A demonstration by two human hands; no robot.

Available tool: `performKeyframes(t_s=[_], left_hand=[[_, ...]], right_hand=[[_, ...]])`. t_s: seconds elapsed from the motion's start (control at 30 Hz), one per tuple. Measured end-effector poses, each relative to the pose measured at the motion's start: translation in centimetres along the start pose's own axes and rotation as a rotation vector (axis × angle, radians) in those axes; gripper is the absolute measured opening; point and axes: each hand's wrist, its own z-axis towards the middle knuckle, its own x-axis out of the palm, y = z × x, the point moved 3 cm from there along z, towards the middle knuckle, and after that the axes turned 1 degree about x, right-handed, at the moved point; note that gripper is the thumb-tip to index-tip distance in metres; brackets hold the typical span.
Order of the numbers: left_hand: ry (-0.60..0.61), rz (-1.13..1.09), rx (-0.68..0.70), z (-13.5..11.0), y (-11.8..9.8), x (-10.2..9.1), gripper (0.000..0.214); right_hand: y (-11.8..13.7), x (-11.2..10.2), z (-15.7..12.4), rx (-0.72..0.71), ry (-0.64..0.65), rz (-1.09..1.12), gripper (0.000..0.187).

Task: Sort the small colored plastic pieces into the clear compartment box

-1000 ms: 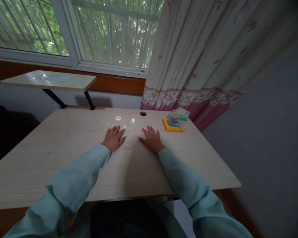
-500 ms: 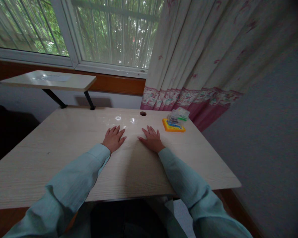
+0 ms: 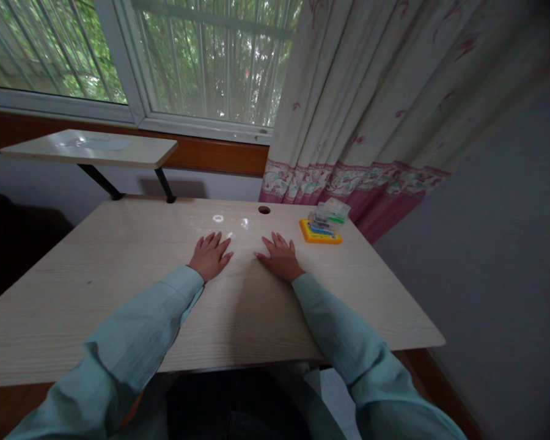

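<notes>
While both our hands lie palm down on the pale desk (image 3: 119, 299), the step in hand seems to us no more than a quiet rest on the wood. To do that well, we would share the weight evenly between palms and fingers, let the wrists sink loose, and leave the gap between the two thumbs, so that neither hand covers the other. Our left hand (image 3: 211, 258) and our right hand (image 3: 282, 259) are both released, fingers spread and pointing toward the far edge, grasping nothing. The cuffs sit back at the wrists, out of the fingers' way, which looks to us a good arrangement.

As for what lies about the grip, the yellow case (image 3: 308, 233) rests on the desk to the right of our right hand and a little farther off, near but not touching it. On top of the case we see clear plastic pieces (image 3: 333, 212) in an uneven pile, with blue and green patches; what they are is too small for us to tell. Our left hand is well apart from that pile. Beyond our hands, a round hole (image 3: 264, 210) opens close to the far edge.
</notes>
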Motion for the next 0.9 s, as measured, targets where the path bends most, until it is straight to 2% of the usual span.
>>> performKeyframes(t_s=[0.9], left_hand=[[0.022, 0.002, -0.007, -0.01, -0.03, -0.12, 0.056]], right_hand=[[0.09, -0.19, -0.02, 0.007, 0.006, 0.010, 0.075]])
